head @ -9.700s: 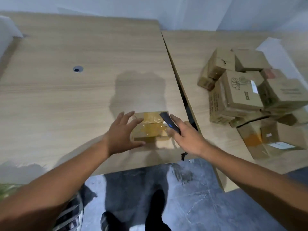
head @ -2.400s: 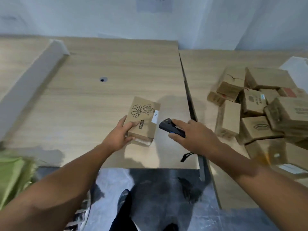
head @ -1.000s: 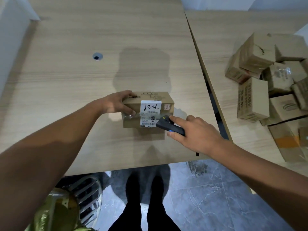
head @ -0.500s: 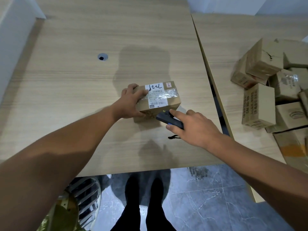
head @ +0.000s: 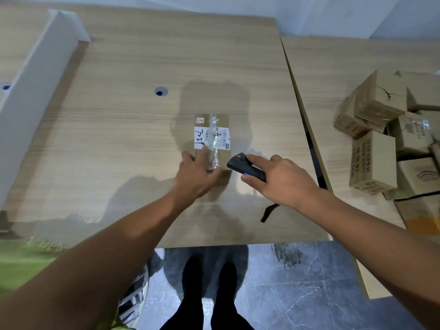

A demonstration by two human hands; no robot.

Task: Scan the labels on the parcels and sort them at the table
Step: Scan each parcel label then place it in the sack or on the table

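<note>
Right of the cable hole (head: 161,91) and nearer, the parcel (head: 215,136) lies flat on the table (head: 114,144), label up; judged light, stiff, slick along the tape, best gripped by its bare cardboard sides. Left hand (head: 195,178) rests on its near end, fingers nearly straight, unclenched. Farther right, right hand (head: 284,181) wraps the scanner (head: 245,166), nose toward the parcel.
</note>
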